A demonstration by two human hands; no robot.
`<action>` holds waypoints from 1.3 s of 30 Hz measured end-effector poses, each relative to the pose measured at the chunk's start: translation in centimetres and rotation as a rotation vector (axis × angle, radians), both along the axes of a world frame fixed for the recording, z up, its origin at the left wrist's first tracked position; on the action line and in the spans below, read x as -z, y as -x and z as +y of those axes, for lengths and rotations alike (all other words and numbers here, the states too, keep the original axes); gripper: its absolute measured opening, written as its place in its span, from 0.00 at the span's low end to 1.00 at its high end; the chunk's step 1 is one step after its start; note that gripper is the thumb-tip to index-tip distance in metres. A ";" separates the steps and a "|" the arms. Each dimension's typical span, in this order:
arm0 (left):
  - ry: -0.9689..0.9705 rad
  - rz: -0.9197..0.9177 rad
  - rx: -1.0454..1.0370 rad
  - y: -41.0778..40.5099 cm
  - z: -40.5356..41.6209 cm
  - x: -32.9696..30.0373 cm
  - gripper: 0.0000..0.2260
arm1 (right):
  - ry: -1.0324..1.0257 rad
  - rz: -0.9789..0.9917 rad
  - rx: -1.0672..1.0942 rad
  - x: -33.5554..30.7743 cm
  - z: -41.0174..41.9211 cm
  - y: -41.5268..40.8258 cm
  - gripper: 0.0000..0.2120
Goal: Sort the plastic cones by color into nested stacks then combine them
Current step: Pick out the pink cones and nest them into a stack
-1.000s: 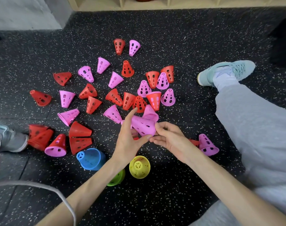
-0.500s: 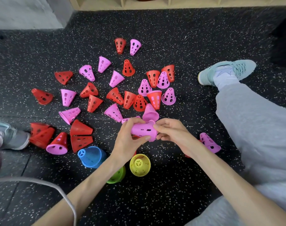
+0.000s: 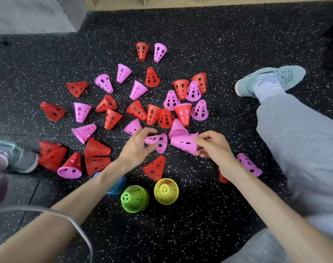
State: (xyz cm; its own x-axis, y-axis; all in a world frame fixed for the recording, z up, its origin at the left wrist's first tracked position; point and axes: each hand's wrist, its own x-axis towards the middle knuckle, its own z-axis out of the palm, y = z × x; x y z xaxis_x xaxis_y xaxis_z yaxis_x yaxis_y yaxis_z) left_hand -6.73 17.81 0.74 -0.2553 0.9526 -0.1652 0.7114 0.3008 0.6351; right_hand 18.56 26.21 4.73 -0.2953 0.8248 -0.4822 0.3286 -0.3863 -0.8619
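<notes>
Head view is looking down on a speckled black floor [image 3: 199, 224] where a person is sitting with legs apart. The left hand [image 3: 137, 149] is gripping 1 pink cone [image 3: 158, 142], fingers and thumb curling round its narrow end, with the wide rim facing right. The right hand [image 3: 211, 146] is pinching the wide rim of a second pink cone [image 3: 184, 143], which is lying on its side with its narrow end pointing left; whether it is 1 cone or several nested ones is hard to tell. A small gap is separating the 2 held cones. Just behind them another pink cone [image 3: 178, 129] is lying on the floor.

Beyond the hands, many loose red and pink cones are lying scattered across the floor, some upright and some tipped. A red cone [image 3: 156, 168] is lying between the forearms. Nearer the person, a green cone [image 3: 135, 198] and a yellow cone [image 3: 166, 190] are standing upright side by side, and a blue cone [image 3: 118, 186] is showing partly from under the left forearm. At the right wrist a pink cone [image 3: 249, 165] is lying beside the grey trouser leg [image 3: 298, 139]. A teal shoe [image 3: 270, 80] is resting at the upper right, and another shoe [image 3: 15, 156] is sitting at the left edge.
</notes>
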 end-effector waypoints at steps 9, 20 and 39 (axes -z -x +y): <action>0.286 0.306 0.297 1.5 2.0 0.9 0.32 | 0.019 0.005 -0.005 0.1 0.2 0.1 0.04; 0.268 0.338 0.330 -1.4 2.7 2.5 0.37 | 0.010 0.000 -0.009 0.5 0.3 0.2 0.03; -0.040 0.100 0.213 -3.1 -1.0 -2.7 0.35 | -0.087 0.069 -0.093 -0.5 -0.4 0.3 0.03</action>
State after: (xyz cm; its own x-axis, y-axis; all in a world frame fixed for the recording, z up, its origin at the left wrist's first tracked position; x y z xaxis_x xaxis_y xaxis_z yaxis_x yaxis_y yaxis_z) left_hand -3.64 16.82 3.43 -0.0614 0.9920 -0.1106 0.8161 0.1137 0.5666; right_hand 18.24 25.77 5.19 -0.4021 0.8303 -0.3859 0.2981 -0.2798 -0.9126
